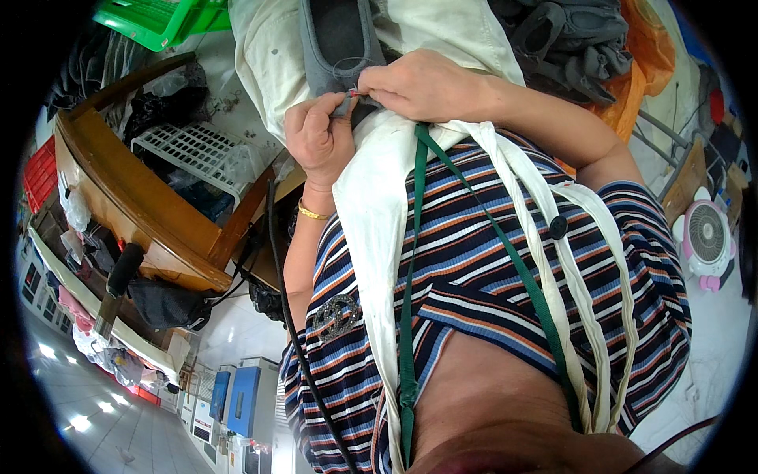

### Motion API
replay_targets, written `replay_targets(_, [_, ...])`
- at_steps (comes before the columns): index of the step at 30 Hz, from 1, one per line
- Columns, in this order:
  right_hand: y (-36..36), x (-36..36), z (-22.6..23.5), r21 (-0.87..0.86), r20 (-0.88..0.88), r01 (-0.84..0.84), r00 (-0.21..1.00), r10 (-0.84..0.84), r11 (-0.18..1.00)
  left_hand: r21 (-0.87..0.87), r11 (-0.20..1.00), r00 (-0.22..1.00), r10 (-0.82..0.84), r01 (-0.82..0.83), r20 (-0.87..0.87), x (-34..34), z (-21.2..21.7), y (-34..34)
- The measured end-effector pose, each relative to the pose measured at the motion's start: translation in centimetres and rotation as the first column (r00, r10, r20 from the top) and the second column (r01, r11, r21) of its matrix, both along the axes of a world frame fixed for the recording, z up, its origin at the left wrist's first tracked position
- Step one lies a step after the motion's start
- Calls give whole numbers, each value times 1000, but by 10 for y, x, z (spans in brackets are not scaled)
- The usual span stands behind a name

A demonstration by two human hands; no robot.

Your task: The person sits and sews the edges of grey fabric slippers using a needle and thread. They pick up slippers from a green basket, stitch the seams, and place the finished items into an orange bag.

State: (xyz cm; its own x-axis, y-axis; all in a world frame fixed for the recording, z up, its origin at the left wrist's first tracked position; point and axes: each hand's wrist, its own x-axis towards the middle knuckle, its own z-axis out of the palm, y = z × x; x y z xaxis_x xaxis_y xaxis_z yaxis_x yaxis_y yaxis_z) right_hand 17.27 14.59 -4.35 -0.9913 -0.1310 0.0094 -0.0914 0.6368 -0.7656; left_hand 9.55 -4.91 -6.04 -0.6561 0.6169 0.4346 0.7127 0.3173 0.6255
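Note:
A grey cloth shoe (309, 59) with a dark inside lies across my lap on a white apron (450, 39). My left hand (318, 136), with a gold bracelet at its wrist, is closed on the shoe's near end, thumb and fingers pinched together. Fingertips of my right hand (426, 85) meet it there, also in a pinch. Something small and red shows between the two hands. Above the fingertips a thin loop of thread (351, 60) stands out over the shoe opening. What exactly the right fingers grip is too small to make out.
More grey shoes (545, 35) are heaped at the upper right beside an orange bag (651, 51). At left stands a curved wooden table (150, 213) with a white plastic basket (189, 150). A green crate (158, 24) is at the upper left, a fan (705, 233) at right.

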Motion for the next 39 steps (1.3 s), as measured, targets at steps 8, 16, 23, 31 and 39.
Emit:
replay_targets(8, [-9,-10,-2,32,184,-22,983,16,999,-19,1000,1000,18,-18,-7,0,-2,-2])
replay_targets(16, [-6,-13,-6,-300,242,126,969,-52,946,4,999,998,40,-40,41,4,1,-1])
replay_targets(23, [-8,-22,-5,-389,371,153,929,2,909,24,1000,1000,-12,12,15,3,-4,-1])
replay_targets(31, [9,-43,0,-183,19,7,1000,-3,983,-92,994,991,-62,51,-118,-2,5,0])
replay_targets(39, [-5,-48,-8,-192,171,-37,983,70,981,-83,993,977,-93,78,-190,-3,1,-5])
